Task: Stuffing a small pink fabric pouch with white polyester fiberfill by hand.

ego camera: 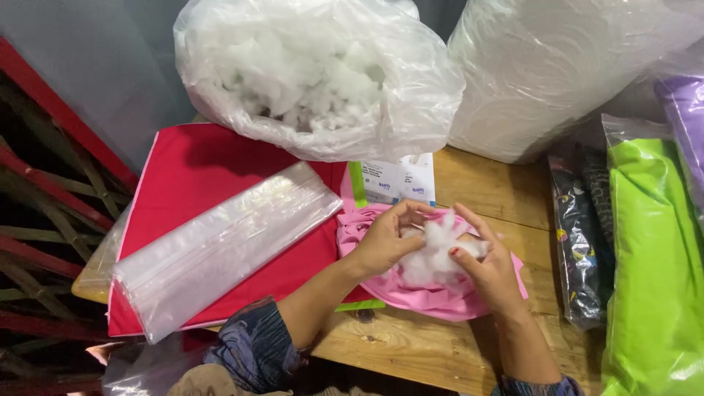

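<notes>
So the person is at the near edge of a wooden table (440,352), both forearms reaching in from the bottom of the view. The left hand (385,238) and right hand (490,270) meet over a pink fabric cover (425,297) that lies rumpled on the wood, just right of the red stuff. Between the hands sits a clump of white fiberfill (438,249). The left hand is half closed, fingers curled and pinching the top edge of the pink cloth right by the fluff. The right hand is looser, fingers spread and cupped against the side of the clump, thumb pressing into it.

As for progress, looks like early days to me: the cover is still pretty flat and floppy, with only this one tuft at its mouth, and most of that tuft is still outside. How much is already inside is hard to tell from here.

A bit further out, on the left, there's a flat red fabric piece (213,172) with a folded stack of clear plastic bags (220,246) lying across it. Just behind the hands, a small white printed card (396,183). On the right, a lime green packed item (653,271) and a dark patterned one (579,242). At the back, a big clear bag of white stuffing (315,73), open and very full, plus a large wrapped white roll (557,73).
</notes>
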